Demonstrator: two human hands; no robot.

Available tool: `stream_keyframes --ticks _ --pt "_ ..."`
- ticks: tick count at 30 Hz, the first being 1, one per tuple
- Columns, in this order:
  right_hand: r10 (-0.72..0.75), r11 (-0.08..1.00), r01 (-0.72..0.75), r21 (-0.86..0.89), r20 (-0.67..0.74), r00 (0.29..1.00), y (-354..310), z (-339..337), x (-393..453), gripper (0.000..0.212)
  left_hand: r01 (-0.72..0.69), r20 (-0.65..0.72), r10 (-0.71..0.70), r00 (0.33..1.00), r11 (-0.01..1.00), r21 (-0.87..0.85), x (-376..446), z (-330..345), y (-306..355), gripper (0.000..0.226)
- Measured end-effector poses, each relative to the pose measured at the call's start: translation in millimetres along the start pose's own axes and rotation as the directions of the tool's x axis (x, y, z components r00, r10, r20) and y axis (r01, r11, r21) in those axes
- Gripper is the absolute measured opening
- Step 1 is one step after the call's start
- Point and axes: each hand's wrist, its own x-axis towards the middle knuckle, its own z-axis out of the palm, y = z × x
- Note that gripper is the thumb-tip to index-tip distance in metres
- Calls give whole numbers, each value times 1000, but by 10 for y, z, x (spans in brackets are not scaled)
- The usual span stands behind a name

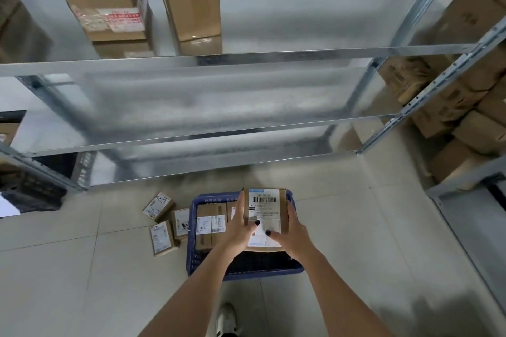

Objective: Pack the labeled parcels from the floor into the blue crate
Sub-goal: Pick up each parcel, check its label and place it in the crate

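A cardboard parcel with a white barcode label (265, 208) is held over the blue crate (246, 272). My left hand (238, 230) grips its left side and my right hand (291, 235) grips its right side, thumbs on the label. Inside the crate, at its left, lies a labeled parcel (210, 224). Three small labeled parcels rest on the floor left of the crate: one far (158, 206), one next to the crate wall (181, 223), one nearer (162, 238).
A galvanized metal shelf rack (219, 123) stands behind the crate, with cardboard boxes (109, 5) on an upper shelf. More stacked boxes (465, 107) fill the rack at the right. A dark crate (30, 194) sits at the left. My shoe (226, 319) is near the bottom.
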Motion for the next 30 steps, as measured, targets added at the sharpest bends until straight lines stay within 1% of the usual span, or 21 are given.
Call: stream_keyframes --ticks 5,8,11,14,16,17,19,20,21,22,23,24,25,26,27,28,30 --pt "69 997 -68 27 -22 997 239 26 327 92 6 11 -6 1000 1000 -3 373 168 -134 82" --pt "158 986 -159 44 38 987 483 155 512 90 55 -13 -56 998 998 -32 535 298 -412 84" --pt "204 977 -209 40 111 973 719 349 770 86 153 -69 -157 985 986 -61 696 366 -773 82" --pt "249 960 -268 83 185 951 1041 638 1069 80 202 -140 -226 964 965 -164 884 454 -1146 80" --pt "257 937 -306 170 258 931 1293 870 1241 84 225 -162 -278 947 932 -286 1069 501 -1425 81" --pt "276 912 -346 219 297 914 1437 984 1331 86 221 -157 -298 941 898 -380 1162 529 -1594 82" --pt "331 824 -457 336 370 868 1687 1203 1495 82 203 -140 -318 937 827 -524 1315 585 -1911 88" --pt "350 780 -501 376 402 846 1790 1291 1569 79 205 -135 -331 934 805 -557 1378 604 -2070 92" --pt "358 772 -519 368 422 833 1897 1365 1638 78 211 -118 -339 933 784 -584 1417 612 -2218 97" --pt "353 783 -516 348 433 829 2010 1429 1719 79 255 -96 -370 924 784 -566 1457 595 -2368 101" --pt "343 825 -489 282 438 831 2118 1477 1808 82 282 -97 -394 914 789 -546 1505 562 -2509 103" --pt "334 861 -462 212 450 828 2209 1522 1904 84 309 -126 -419 899 811 -496 1571 519 -2659 100" --pt "316 894 -426 137 480 818 2292 1562 2003 87 339 -157 -442 883 833 -437 1643 473 -2790 93" --pt "301 917 -390 81 499 812 2359 1605 2120 89 373 -182 -446 876 867 -331 1721 424 -2924 83" --pt "298 933 -359 24 506 810 2425 1660 2251 90 399 -174 -435 884 893 -207 1807 397 -3051 72" --pt "301 944 -328 -38 506 808 2490 1730 2390 89 430 -139 -446 884 893 -129 1896 394 -3167 63" --pt "321 946 -304 -115 486 813 2584 1867 2645 89 476 -76 -483 872 875 -92 2083 447 -3390 50"
